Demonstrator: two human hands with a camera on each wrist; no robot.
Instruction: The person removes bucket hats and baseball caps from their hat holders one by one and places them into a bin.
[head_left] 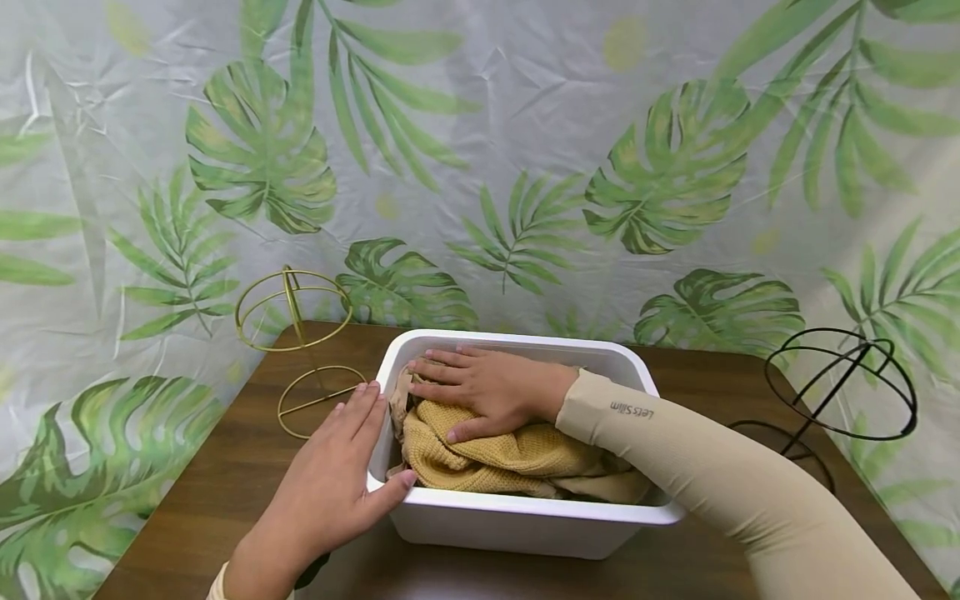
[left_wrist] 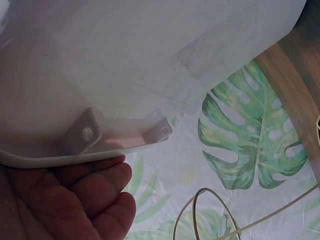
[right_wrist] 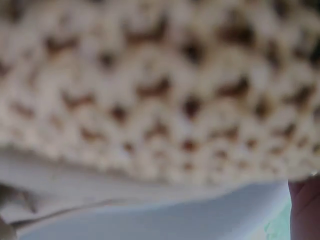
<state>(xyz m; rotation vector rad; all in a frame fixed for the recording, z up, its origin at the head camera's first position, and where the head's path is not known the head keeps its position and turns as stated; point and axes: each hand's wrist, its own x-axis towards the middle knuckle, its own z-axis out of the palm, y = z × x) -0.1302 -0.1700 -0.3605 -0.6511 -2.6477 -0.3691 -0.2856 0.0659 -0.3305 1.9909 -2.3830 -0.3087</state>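
Observation:
A white plastic bin (head_left: 517, 525) stands on the table, holding a yellow knitted cloth (head_left: 480, 454) with beige fabric (head_left: 607, 486) around it. My right hand (head_left: 491, 392) lies flat on the cloth inside the bin, fingers spread toward the left. My left hand (head_left: 337, 467) rests against the bin's left rim with its fingers straight and its thumb on the front left corner. In the left wrist view, the left fingers (left_wrist: 107, 190) touch the underside of the rim. Blurred knit fabric (right_wrist: 160, 90) fills most of the right wrist view.
A gold wire stand (head_left: 295, 329) is at the left, behind the left hand. On the right stands a black wire stand (head_left: 847, 392). The brown wooden table (head_left: 247, 442) meets a leaf-patterned sheet (head_left: 517, 150) at the back.

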